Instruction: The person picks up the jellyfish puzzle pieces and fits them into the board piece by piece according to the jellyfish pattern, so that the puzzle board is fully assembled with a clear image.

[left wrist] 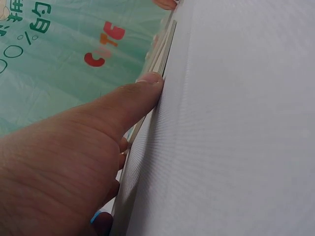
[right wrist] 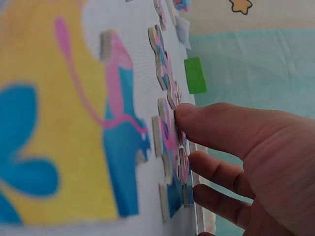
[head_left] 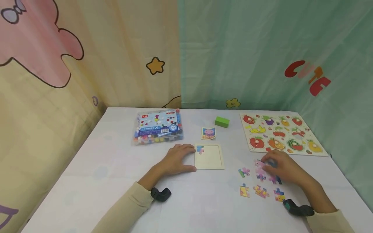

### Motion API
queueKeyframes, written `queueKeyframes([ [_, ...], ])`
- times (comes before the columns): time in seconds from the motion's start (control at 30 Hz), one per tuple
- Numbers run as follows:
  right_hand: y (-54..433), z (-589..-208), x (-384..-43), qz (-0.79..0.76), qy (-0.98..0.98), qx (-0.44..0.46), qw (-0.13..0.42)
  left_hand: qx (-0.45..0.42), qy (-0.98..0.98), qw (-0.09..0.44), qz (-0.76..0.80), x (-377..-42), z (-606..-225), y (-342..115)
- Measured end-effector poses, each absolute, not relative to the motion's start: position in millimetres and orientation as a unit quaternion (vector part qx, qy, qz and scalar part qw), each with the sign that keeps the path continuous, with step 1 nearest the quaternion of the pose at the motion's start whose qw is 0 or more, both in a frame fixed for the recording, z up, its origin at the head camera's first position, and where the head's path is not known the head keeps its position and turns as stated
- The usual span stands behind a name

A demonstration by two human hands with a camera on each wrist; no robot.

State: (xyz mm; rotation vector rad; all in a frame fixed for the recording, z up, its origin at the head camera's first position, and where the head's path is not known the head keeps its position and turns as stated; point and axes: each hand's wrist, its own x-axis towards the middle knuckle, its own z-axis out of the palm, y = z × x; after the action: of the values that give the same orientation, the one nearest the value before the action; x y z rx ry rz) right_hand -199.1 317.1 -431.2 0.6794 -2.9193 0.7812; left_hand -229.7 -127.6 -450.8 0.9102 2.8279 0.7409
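Beyond the right hand (head_left: 285,165), digits parted on puzzle pieces (head_left: 259,171), lettering (head_left: 318,72) reads "CUTE"; the spread left hand (head_left: 176,160) touches a squarish, face-up tray (head_left: 211,159).

White table (head_left: 186,207) set with a puzzle tray, loose jigsaw pieces and other toys.

Toward the table's far edge, left of centre, lies a clear plastic case (head_left: 158,127) of colourful parts. To its right are a small picture card (head_left: 208,133) and, just beyond that, a bright green block (head_left: 222,122). A board printed with fruit (head_left: 282,133) lies at the far right. Nearer the front, the pale, square puzzle tray (head_left: 211,161) lies flat; well to its right, the jigsaw pieces (head_left: 261,191), pink, blue and yellow, lie grouped together.
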Motion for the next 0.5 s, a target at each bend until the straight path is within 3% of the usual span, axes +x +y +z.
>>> queueKeyframes([
  [0.5,314.0,-431.6,-197.2,0.247,-0.949,0.197,0.016,0.298,0.922,0.037,0.244,-229.3,-452.6,-127.8],
])
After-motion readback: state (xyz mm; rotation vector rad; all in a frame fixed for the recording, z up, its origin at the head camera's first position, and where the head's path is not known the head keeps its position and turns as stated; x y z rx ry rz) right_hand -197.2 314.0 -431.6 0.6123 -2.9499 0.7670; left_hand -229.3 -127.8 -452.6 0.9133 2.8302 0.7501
